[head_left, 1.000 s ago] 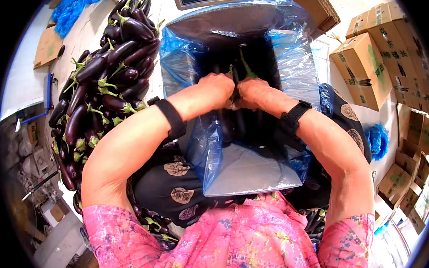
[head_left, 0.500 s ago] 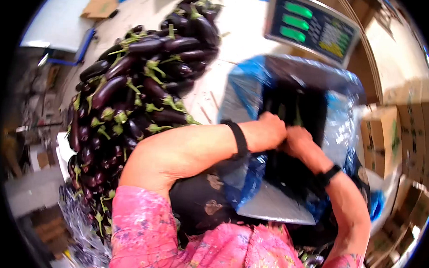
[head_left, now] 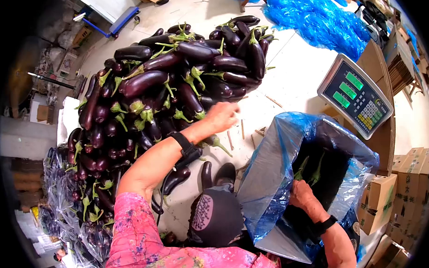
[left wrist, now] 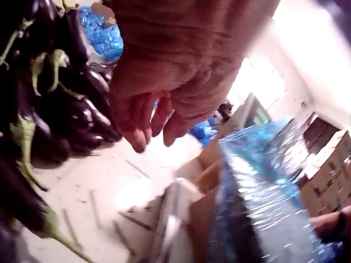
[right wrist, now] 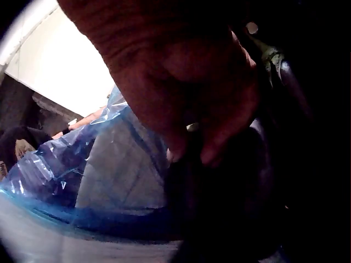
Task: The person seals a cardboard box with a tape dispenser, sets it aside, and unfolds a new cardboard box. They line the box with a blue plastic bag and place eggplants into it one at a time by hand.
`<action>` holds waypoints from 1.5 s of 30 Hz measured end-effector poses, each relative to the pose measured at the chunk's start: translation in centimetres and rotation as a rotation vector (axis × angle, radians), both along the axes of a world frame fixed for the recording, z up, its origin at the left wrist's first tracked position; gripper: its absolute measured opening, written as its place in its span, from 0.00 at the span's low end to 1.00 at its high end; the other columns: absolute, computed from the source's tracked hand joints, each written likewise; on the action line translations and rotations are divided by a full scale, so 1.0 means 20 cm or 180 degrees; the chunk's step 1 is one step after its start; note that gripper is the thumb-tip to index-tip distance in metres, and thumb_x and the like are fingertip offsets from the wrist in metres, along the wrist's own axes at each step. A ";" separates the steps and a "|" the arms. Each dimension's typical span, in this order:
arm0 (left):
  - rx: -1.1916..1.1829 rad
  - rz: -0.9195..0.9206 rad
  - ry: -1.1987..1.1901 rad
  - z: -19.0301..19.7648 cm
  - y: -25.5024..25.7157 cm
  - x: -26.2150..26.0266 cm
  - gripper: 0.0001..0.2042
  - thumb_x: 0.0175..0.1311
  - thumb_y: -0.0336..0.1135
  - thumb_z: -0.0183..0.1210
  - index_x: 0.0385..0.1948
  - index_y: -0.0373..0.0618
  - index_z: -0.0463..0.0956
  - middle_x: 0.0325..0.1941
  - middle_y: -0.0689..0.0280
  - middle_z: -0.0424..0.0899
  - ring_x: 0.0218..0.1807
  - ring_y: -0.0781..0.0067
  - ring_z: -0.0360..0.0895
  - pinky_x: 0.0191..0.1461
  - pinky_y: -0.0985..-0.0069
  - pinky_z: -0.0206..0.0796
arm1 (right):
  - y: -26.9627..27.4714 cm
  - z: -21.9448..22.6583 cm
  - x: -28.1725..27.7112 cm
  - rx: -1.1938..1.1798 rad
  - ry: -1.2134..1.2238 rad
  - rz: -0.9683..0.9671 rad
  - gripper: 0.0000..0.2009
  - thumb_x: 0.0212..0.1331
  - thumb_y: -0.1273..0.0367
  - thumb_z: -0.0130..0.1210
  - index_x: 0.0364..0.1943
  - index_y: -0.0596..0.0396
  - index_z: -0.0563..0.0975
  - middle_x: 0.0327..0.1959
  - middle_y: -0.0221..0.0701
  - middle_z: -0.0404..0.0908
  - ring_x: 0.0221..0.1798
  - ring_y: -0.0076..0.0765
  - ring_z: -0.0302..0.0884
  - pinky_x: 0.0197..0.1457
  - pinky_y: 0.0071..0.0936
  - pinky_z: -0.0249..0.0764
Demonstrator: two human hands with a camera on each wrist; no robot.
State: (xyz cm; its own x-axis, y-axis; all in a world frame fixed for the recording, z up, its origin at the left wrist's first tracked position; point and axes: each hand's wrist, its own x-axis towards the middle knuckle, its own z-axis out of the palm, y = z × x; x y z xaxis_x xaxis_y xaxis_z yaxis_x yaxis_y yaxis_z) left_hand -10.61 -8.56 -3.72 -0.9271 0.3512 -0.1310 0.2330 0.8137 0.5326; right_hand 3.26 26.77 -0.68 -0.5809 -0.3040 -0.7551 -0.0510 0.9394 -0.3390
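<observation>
My left hand (head_left: 219,118) hovers at the near right edge of a large heap of purple eggplants (head_left: 146,84). In the left wrist view, its fingers hang loosely bent with nothing between them. My right hand (head_left: 302,195) is down inside a box lined with blue plastic film (head_left: 268,179), where dark eggplants lie with green stems (head_left: 315,173) showing. The right wrist view is very dark; there the thumb and fingers (right wrist: 211,156) pinch the stem end of an eggplant (right wrist: 189,181), a pale stem tip showing between them. Most of that eggplant is lost in shadow.
A scale display (head_left: 355,96) with green digits stands behind the box. Blue plastic film (head_left: 314,22) lies piled at the back. Closed cartons (head_left: 377,201) are stacked at right, bagged eggplants (head_left: 61,201) at left. Loose stems (head_left: 273,101) litter the floor, near my knee (head_left: 217,219).
My left hand has left the box and moved left to the eggplant heap. My right hand stays in the box. The head view has turned left, showing more of the heap.
</observation>
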 end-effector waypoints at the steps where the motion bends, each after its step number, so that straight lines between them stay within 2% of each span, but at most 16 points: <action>1: -0.0318 0.0179 0.0432 -0.10 -0.07 -0.02 0.18 0.55 0.35 0.60 0.49 0.44 0.77 0.43 0.53 0.82 0.49 0.49 0.80 0.53 0.58 0.73 | 0.02 -0.01 0.00 0.0033 0.0015 0.0104 0.15 0.55 0.62 0.58 0.44 0.53 0.81 0.41 0.52 0.83 0.47 0.63 0.81 0.51 0.51 0.79; 7: -0.0613 0.0575 0.1308 -0.24 -0.13 -0.41 0.25 0.50 0.29 0.65 0.54 0.43 0.71 0.52 0.52 0.72 0.54 0.45 0.70 0.58 0.55 0.67 | 0.04 -0.03 -0.01 0.0003 -0.0140 0.0060 0.16 0.55 0.61 0.57 0.45 0.54 0.80 0.39 0.52 0.84 0.45 0.63 0.82 0.50 0.50 0.79; 9: -0.0426 0.0724 0.1689 -0.27 -0.09 -0.59 0.27 0.51 0.32 0.67 0.57 0.48 0.72 0.53 0.56 0.73 0.56 0.48 0.70 0.56 0.55 0.69 | 0.06 -0.04 0.00 -0.0211 0.0107 -0.0160 0.14 0.46 0.61 0.64 0.28 0.60 0.82 0.30 0.51 0.83 0.38 0.62 0.82 0.44 0.48 0.80; 11: -0.0509 0.0661 0.1801 -0.22 0.04 -0.72 0.29 0.52 0.33 0.68 0.59 0.44 0.68 0.54 0.56 0.72 0.58 0.49 0.69 0.58 0.55 0.67 | 0.04 -0.03 0.00 -0.0169 0.0139 -0.0138 0.15 0.46 0.60 0.64 0.28 0.61 0.82 0.30 0.52 0.82 0.37 0.62 0.82 0.43 0.47 0.80; 13: -0.0235 0.0949 0.1735 -0.25 0.21 -0.86 0.36 0.51 0.38 0.71 0.62 0.41 0.64 0.55 0.52 0.74 0.59 0.46 0.70 0.60 0.54 0.66 | 0.03 0.02 -0.04 -0.0044 -0.0281 0.0054 0.16 0.48 0.65 0.60 0.43 0.55 0.78 0.35 0.49 0.84 0.43 0.62 0.81 0.47 0.51 0.79; 17: 0.0299 0.2452 0.0795 -0.41 0.42 -1.16 0.43 0.47 0.48 0.74 0.62 0.39 0.60 0.57 0.47 0.75 0.61 0.42 0.70 0.64 0.55 0.66 | 0.04 0.01 -0.02 0.0007 -0.0270 0.0112 0.15 0.48 0.65 0.61 0.42 0.52 0.77 0.34 0.48 0.84 0.41 0.62 0.81 0.46 0.52 0.79; 21: 0.0120 0.2753 0.0247 -0.47 0.43 -1.24 0.39 0.39 0.50 0.72 0.55 0.40 0.70 0.57 0.52 0.79 0.62 0.48 0.73 0.64 0.56 0.69 | 0.06 0.03 -0.03 -0.0309 -0.0191 -0.0096 0.13 0.50 0.64 0.62 0.40 0.51 0.78 0.33 0.48 0.83 0.39 0.62 0.82 0.43 0.53 0.79; 23: 0.0968 0.2582 0.0088 -0.51 0.35 -1.23 0.34 0.39 0.44 0.73 0.51 0.39 0.73 0.49 0.55 0.82 0.53 0.52 0.79 0.61 0.61 0.70 | 0.08 0.01 -0.03 -0.0510 -0.0300 -0.0102 0.13 0.50 0.63 0.62 0.40 0.51 0.79 0.33 0.48 0.83 0.39 0.62 0.82 0.42 0.53 0.79; 24: 0.2716 0.2115 -0.0405 -0.51 0.30 -1.18 0.28 0.42 0.39 0.73 0.47 0.38 0.75 0.42 0.62 0.83 0.46 0.60 0.81 0.57 0.65 0.72 | 0.09 -0.01 -0.01 -0.0560 -0.0241 -0.0042 0.12 0.51 0.62 0.62 0.39 0.50 0.79 0.32 0.48 0.83 0.39 0.61 0.82 0.42 0.52 0.79; 25: 0.3402 0.1873 -0.1251 -0.34 0.30 -1.05 0.24 0.54 0.32 0.68 0.54 0.40 0.73 0.50 0.65 0.81 0.52 0.68 0.80 0.56 0.67 0.72 | 0.09 -0.03 -0.01 -0.0491 -0.0259 -0.0032 0.13 0.52 0.61 0.62 0.39 0.49 0.80 0.32 0.46 0.83 0.39 0.60 0.82 0.42 0.51 0.79; 31: 0.5545 0.0956 -0.1910 0.03 0.18 -0.50 0.30 0.51 0.24 0.64 0.60 0.44 0.69 0.57 0.65 0.77 0.61 0.65 0.73 0.69 0.61 0.64 | 0.08 -0.01 -0.01 -0.0410 -0.0114 -0.0085 0.12 0.54 0.60 0.61 0.38 0.50 0.81 0.34 0.46 0.84 0.40 0.59 0.82 0.44 0.51 0.80; 35: 0.5126 0.0481 -0.1314 0.47 0.26 -0.17 0.37 0.48 0.30 0.63 0.66 0.40 0.63 0.67 0.57 0.70 0.69 0.60 0.68 0.76 0.58 0.56 | 0.13 0.13 -0.09 -0.0247 -0.0104 -0.0095 0.16 0.58 0.55 0.61 0.36 0.54 0.83 0.35 0.49 0.84 0.41 0.59 0.83 0.47 0.50 0.80; 37: 0.4694 0.0178 -0.0774 0.63 0.34 -0.04 0.41 0.46 0.31 0.66 0.67 0.42 0.60 0.66 0.55 0.71 0.70 0.57 0.67 0.76 0.56 0.57 | 0.21 0.30 -0.15 -0.1165 0.0297 -0.0935 0.19 0.69 0.54 0.53 0.44 0.57 0.82 0.32 0.42 0.85 0.35 0.40 0.86 0.38 0.35 0.81; 39: 0.4303 -0.0708 -0.0743 0.74 0.45 0.01 0.39 0.45 0.29 0.69 0.65 0.45 0.64 0.64 0.54 0.72 0.69 0.56 0.68 0.74 0.56 0.59 | 0.23 0.53 -0.21 -0.1866 -0.0738 -0.2239 0.27 0.74 0.48 0.41 0.56 0.57 0.75 0.42 0.37 0.85 0.43 0.32 0.85 0.42 0.30 0.81; 43: 0.2793 -0.2113 0.0620 0.80 0.75 0.15 0.33 0.48 0.23 0.67 0.62 0.48 0.71 0.62 0.52 0.73 0.69 0.49 0.67 0.72 0.56 0.60 | 0.16 0.63 -0.10 -0.4471 -0.1618 -0.4055 0.29 0.74 0.46 0.41 0.66 0.54 0.66 0.50 0.39 0.81 0.51 0.34 0.82 0.51 0.30 0.79; 45: 0.2426 -0.2591 0.0747 0.73 0.89 0.22 0.34 0.50 0.19 0.64 0.65 0.47 0.68 0.61 0.52 0.72 0.69 0.45 0.66 0.72 0.56 0.60 | 0.12 0.60 -0.04 -0.4679 -0.1168 -0.4772 0.26 0.74 0.50 0.45 0.64 0.54 0.67 0.51 0.38 0.81 0.52 0.35 0.81 0.54 0.31 0.79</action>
State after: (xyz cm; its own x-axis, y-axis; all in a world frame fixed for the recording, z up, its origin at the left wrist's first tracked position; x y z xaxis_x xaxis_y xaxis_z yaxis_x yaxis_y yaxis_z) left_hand -6.22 9.33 10.90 -0.3610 0.7736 0.5208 0.7028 -0.1414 0.6972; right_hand 2.52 29.12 11.33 -0.8017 -0.1928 -0.5658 0.5179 -0.6966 -0.4965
